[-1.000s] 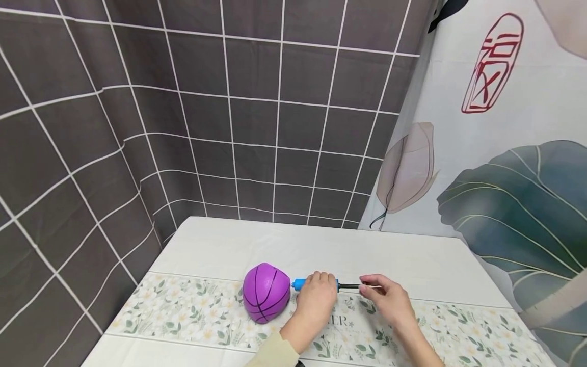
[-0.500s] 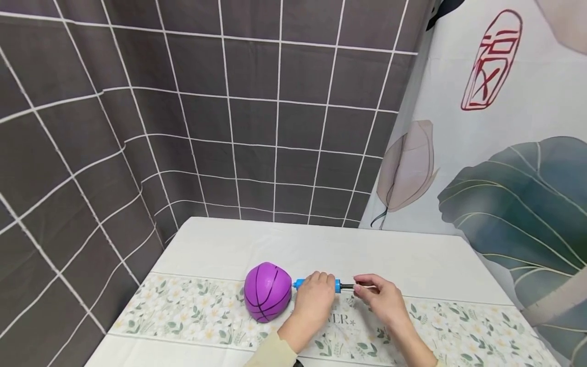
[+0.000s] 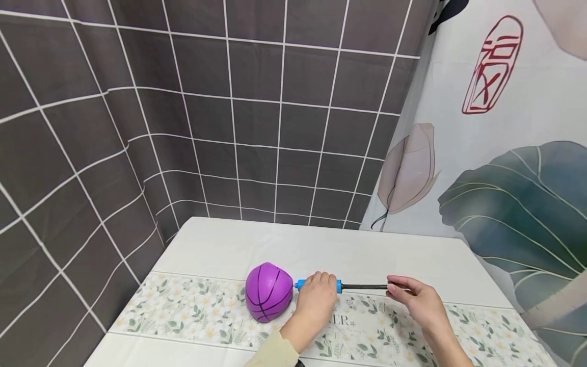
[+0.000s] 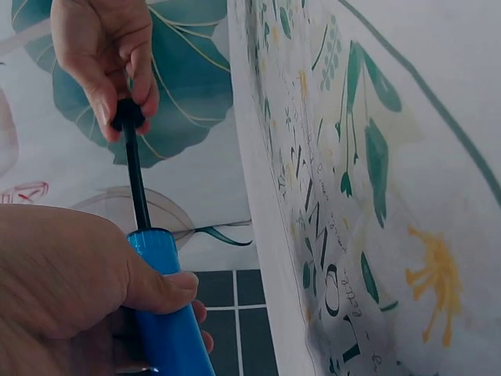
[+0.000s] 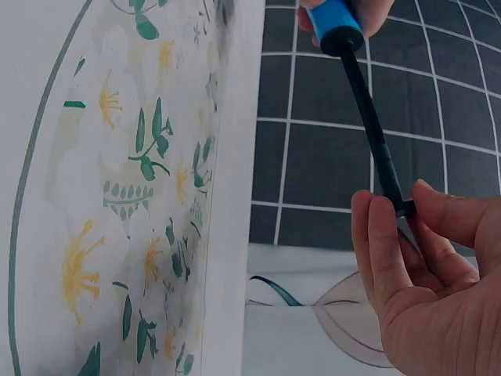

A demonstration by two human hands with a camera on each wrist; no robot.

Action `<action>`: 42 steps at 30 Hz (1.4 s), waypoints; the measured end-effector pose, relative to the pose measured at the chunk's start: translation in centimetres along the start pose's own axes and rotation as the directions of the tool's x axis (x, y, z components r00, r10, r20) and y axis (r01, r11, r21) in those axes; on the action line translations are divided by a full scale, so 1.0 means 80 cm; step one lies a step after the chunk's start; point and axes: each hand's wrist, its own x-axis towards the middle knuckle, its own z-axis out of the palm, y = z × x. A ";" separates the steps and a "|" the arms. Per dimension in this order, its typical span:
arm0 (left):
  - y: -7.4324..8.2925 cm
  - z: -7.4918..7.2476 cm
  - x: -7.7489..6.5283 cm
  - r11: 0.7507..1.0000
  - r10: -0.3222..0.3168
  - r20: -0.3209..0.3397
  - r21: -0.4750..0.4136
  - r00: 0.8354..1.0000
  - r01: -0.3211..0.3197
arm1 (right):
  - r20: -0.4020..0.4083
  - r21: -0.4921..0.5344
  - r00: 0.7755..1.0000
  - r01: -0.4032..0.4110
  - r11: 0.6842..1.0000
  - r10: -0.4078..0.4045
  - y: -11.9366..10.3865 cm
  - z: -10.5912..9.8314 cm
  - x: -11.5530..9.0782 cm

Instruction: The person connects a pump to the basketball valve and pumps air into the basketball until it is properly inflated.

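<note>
A purple ball (image 3: 268,292) with black seams, caved in and misshapen, rests on the table. Its right side meets the nozzle end of a blue hand pump (image 4: 168,329). My left hand (image 3: 316,298) is wrapped round the pump's blue barrel, thumb along its side in the left wrist view. From the barrel's right end a long stretch of black rod (image 3: 364,286) sticks out. At the rod's far end my right hand (image 3: 419,303) pinches the small black handle (image 5: 405,208) between thumb and fingers, as the right wrist view shows.
A white tablecloth (image 3: 238,244) with a floral band covers the table. Dark grid-patterned curtain (image 3: 252,127) hangs behind and to the left. On the right hangs a white cloth (image 3: 458,153) with large leaf prints.
The right hand first slid left, pushing the rod into the barrel, then drew it far out to the right. The left hand and the ball stay nearly in place.
</note>
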 end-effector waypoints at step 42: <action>-0.009 0.000 0.002 0.996 0.036 0.005 -0.081 0.999 -0.036 | 0.065 0.034 0.998 -0.017 0.999 0.015 0.003 0.005 -0.006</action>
